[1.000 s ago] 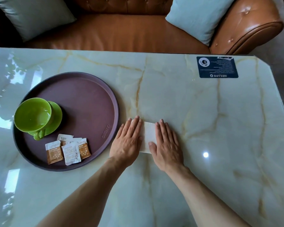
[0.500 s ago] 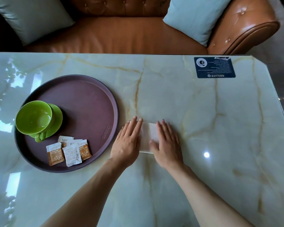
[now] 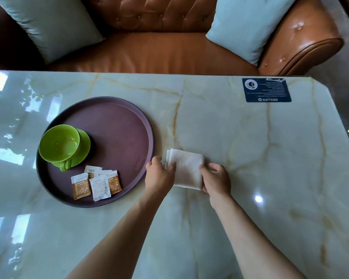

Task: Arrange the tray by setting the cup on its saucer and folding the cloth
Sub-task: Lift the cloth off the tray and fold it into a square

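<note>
A white cloth (image 3: 186,169), folded into a small rectangle, lies on the marble table just right of the round brown tray (image 3: 119,125). My left hand (image 3: 159,174) pinches its left edge and my right hand (image 3: 216,179) grips its right edge near the front corner. On the tray's left side a green cup (image 3: 58,144) stands upright on its green saucer (image 3: 85,146), handle toward me.
Several sugar sachets (image 3: 96,183) lie at the tray's front. A dark blue card (image 3: 266,90) sits at the table's far right. A brown leather sofa (image 3: 149,51) with two pale cushions stands behind the table. The table's right corner is cut off at an angle.
Both hands were pressing flat on the cloth, covering most of it. They have now curled and moved to its left and right edges, so the folded cloth shows between them.
</note>
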